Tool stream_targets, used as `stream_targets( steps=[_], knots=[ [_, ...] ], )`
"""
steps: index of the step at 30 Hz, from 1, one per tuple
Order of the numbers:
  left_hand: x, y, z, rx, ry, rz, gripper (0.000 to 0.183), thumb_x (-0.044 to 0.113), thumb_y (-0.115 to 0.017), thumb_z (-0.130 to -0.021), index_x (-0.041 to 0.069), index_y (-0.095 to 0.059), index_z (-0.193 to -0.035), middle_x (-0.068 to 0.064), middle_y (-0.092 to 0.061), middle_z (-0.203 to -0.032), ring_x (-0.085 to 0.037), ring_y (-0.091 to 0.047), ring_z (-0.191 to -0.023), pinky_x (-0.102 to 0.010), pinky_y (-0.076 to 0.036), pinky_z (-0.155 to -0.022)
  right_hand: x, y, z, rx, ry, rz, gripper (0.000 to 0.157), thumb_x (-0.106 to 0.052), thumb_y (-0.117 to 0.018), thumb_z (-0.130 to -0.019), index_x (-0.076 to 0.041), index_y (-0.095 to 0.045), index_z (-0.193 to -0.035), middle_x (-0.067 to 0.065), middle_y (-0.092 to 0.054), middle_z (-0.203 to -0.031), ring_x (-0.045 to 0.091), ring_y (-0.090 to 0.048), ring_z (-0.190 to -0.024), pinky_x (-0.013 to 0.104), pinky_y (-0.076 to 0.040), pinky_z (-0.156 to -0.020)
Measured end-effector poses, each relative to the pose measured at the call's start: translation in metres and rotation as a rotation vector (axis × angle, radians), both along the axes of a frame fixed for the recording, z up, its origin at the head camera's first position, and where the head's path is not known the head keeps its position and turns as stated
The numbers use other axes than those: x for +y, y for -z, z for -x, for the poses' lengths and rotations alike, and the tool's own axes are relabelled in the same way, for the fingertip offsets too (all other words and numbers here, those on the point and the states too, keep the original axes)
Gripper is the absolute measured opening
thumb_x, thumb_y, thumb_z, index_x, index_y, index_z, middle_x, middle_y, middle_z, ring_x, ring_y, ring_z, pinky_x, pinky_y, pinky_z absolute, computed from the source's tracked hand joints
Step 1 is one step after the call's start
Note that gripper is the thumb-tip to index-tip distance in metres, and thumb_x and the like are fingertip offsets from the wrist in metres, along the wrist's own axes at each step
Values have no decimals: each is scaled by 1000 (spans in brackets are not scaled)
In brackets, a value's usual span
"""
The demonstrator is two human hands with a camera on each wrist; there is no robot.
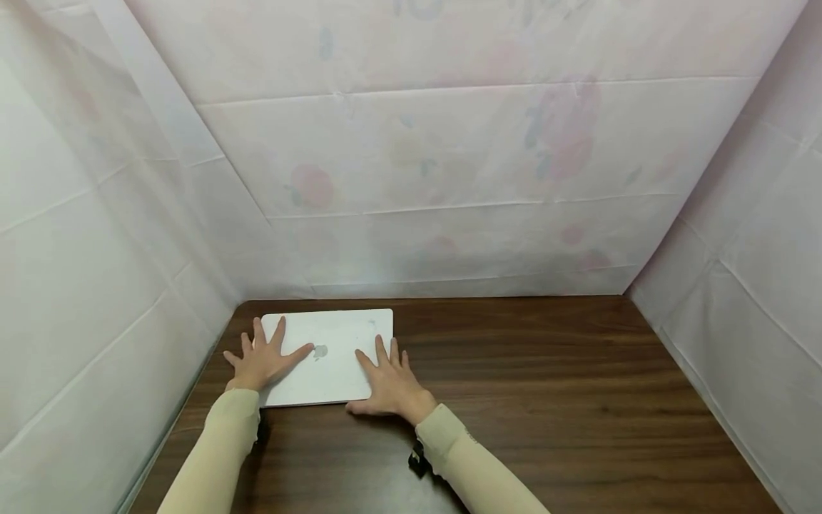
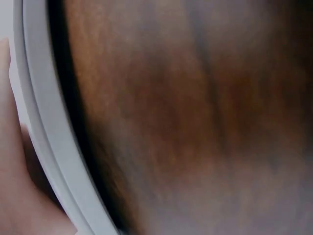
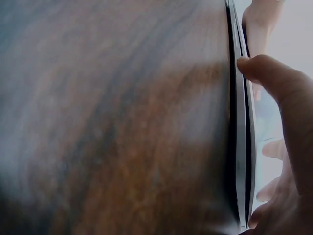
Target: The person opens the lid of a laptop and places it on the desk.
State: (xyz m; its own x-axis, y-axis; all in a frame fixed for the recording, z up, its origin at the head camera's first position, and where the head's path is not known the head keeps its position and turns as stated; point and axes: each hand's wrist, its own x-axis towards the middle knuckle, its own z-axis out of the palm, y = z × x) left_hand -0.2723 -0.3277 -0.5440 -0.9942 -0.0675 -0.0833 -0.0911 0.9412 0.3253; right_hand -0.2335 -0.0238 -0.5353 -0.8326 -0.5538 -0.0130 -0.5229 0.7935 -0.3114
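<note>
A closed-looking silver laptop (image 1: 340, 371) with an apple logo lies flat at the back left of the wooden table. My left hand (image 1: 260, 364) rests over its left side, fingers spread and thumb reaching to the logo. At the right front corner is my right hand (image 1: 388, 389), fingers spread along the right side. Its thumb touches the laptop's front edge, as the right wrist view shows, where a dark slit runs between lid and base (image 3: 240, 147). In the left wrist view the front edge (image 2: 54, 112) passes beside part of the left hand (image 2: 19, 196).
The dark brown wooden table (image 1: 546, 400) extends to the right and in front. A pale fruit-print cloth (image 1: 449, 164) hangs behind it, with white cloth sides (image 1: 83, 250) at left and right. A black wrist strap piece (image 1: 419, 460) hangs under the right sleeve.
</note>
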Motion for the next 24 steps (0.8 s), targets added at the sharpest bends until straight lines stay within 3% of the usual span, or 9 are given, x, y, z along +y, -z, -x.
stream_targets(
  steps=[13, 24],
  knots=[
    [4, -6, -5, -66, 31, 14, 112, 88, -39, -76, 19, -2, -157, -31, 18, -155, -66, 10, -135, -87, 14, -82, 1, 4, 1, 39, -3, -33, 96, -76, -57, -77, -28, -26, -154, 22, -7, -161, 55, -13, -142, 62, -24, -112],
    [10, -8, -7, -110, 64, -20, 114, 88, -45, -72, 25, -2, -157, -30, 22, -155, -67, 15, -133, -86, 14, -84, 14, 2, 0, 60, -35, -39, 92, -75, -55, -80, -25, -28, -153, 22, -12, -160, 55, -14, -141, 59, -31, -110]
  ],
)
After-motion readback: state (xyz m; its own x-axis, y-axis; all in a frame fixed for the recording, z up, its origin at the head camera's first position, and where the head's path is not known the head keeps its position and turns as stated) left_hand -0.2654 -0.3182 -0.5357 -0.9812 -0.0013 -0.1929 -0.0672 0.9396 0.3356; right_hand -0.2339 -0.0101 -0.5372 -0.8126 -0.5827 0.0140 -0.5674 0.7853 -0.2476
